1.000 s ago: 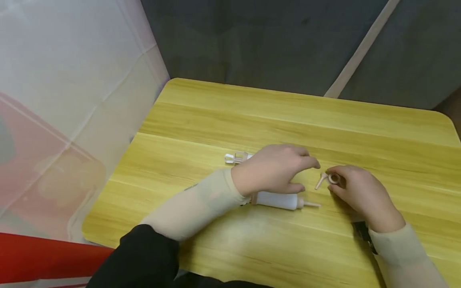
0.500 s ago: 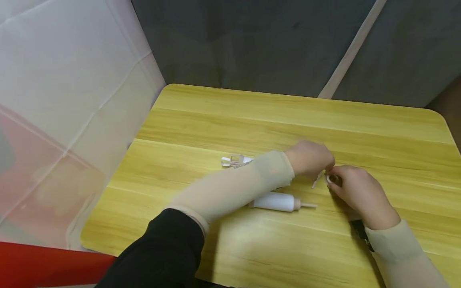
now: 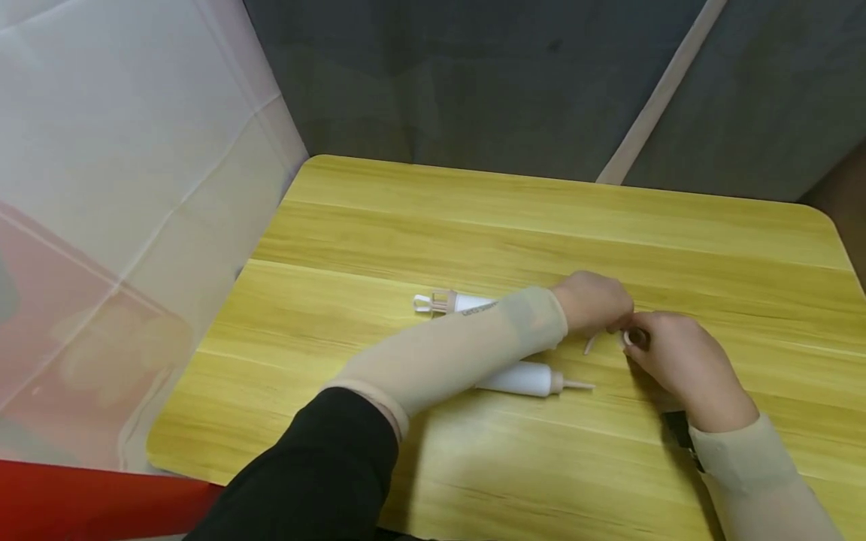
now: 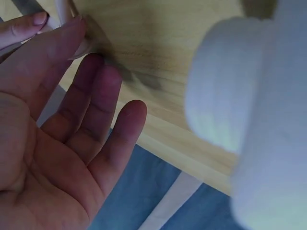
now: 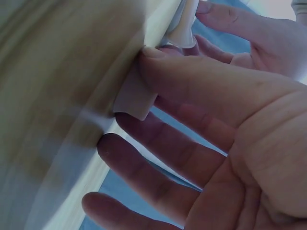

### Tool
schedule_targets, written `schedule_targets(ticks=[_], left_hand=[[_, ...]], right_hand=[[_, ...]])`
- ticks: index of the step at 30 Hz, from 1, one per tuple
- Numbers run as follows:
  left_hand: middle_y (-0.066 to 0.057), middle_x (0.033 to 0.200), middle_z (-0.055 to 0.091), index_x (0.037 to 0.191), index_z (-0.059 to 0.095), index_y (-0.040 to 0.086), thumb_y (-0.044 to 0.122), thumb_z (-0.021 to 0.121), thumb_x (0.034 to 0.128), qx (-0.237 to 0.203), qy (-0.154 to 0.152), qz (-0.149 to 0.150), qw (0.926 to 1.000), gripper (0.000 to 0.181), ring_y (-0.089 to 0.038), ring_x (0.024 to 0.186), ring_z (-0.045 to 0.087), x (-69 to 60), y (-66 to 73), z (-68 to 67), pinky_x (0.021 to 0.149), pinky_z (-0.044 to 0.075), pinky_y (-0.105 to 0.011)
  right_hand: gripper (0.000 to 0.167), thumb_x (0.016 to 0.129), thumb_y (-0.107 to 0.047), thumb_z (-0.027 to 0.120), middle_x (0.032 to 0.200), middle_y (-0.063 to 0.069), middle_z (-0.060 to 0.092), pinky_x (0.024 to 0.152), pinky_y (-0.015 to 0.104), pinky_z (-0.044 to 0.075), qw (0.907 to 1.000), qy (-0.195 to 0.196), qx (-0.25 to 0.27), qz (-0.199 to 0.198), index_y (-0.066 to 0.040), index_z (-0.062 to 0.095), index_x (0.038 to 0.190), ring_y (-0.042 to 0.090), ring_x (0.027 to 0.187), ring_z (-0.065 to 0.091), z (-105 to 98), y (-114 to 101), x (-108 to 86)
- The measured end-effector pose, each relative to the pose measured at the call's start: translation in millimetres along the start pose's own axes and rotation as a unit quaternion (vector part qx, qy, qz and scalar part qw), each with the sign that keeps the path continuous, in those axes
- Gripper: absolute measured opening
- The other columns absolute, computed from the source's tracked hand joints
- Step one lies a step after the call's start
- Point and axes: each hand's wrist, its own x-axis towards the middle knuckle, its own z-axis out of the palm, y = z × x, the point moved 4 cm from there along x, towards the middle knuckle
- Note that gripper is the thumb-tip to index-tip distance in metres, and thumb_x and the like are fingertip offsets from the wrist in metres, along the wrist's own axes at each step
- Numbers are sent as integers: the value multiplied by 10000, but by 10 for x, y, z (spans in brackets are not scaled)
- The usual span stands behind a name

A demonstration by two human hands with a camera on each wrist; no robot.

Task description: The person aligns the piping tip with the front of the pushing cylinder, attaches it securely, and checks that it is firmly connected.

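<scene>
My right hand (image 3: 686,364) pinches a small beige ring-shaped collar (image 5: 134,96) between thumb and fingers, low over the table. In the head view its round opening faces left. My left hand (image 3: 595,303) meets it from the left, its thumb and a fingertip pinching a small beige tapered nozzle piece (image 5: 183,32) with a flared end. The nozzle's thin tip (image 3: 589,346) shows below the left hand. Beneath the left forearm lies a white squeeze bottle (image 3: 524,378) with a beige pointed spout, its rear end covered. Whether the nozzle piece and collar touch is hidden by fingers.
A second white tube (image 3: 470,302) with a beige frame-like end and white loop lies farther back, partly under the left sleeve (image 3: 460,338). The wood-patterned table (image 3: 379,233) meets a dark curtain (image 3: 433,83) behind and a pale sheet (image 3: 135,150) at left.
My left hand has moved right, from over the bottles to the nozzle piece, and now pinches it. The right hand stays nearly in place with the collar.
</scene>
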Motion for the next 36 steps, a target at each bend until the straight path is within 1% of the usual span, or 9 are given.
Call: schedule_targets(ticks=[3,6,10,13,18,23,29,33,36], left_hand=[[81,1023,617,881,559,238,138,548,1093,108,78,51,9999,235,-79,846,478,-18,-3,3,725,474,-255],[92,1087,644,991,628,241,135,557,1091,186,150,129,9996,163,-65,904,523,-50,-8,1,778,505,-254],[102,1199,682,1167,715,260,175,586,1104,98,163,279,9994,167,-55,1011,580,-69,-6,-1,851,524,-248],[117,1252,688,1211,737,278,214,624,1096,36,140,450,9989,174,-51,1078,595,-73,0,10,886,519,-239],[108,1135,678,1045,704,244,107,662,1031,122,160,627,9978,144,-56,993,574,-75,-1,40,832,498,-226],[99,1018,641,887,621,242,47,641,987,152,308,482,9982,220,-61,900,540,-80,-37,32,771,482,-236],[104,1009,621,924,621,240,104,643,1031,30,409,435,9982,174,-64,928,531,-112,-64,-6,791,469,-232],[95,1016,612,954,609,236,108,659,1019,-300,481,392,9976,152,-71,947,515,-184,-114,-41,797,445,-230],[87,991,605,947,608,229,71,659,982,-567,663,405,9954,170,-79,930,509,-276,-182,-84,780,423,-229]], right_hand=[[54,940,-80,792,833,39,716,673,484,523,10000,-30,-7,23,-95,777,989,209,704,608,0,17,2],[57,932,-77,792,845,45,723,673,483,526,10000,-29,-12,42,-86,788,988,211,712,617,-4,37,-3],[38,936,-80,793,766,17,644,642,438,467,9999,-113,-47,73,-82,756,945,204,677,537,-17,55,-4],[28,950,-81,773,743,15,608,629,426,427,9997,-202,-66,94,-67,750,957,209,666,486,-25,65,-4],[137,944,-51,728,859,85,726,657,452,495,9997,-236,-39,54,-43,797,1062,220,696,574,-39,65,-1],[125,942,-53,745,941,128,761,712,509,550,9997,-262,-20,-2,-36,806,1049,262,766,668,-54,58,8],[132,939,-68,779,987,155,767,751,553,564,9992,-402,-25,38,-25,806,1060,324,835,709,-65,76,5],[120,940,-68,775,978,128,768,748,523,558,9993,-376,-59,-15,-42,810,1051,280,815,692,-69,64,2],[111,945,-72,772,968,105,766,743,505,551,9995,-323,-45,-55,-57,814,1047,244,796,673,-75,50,-2]])
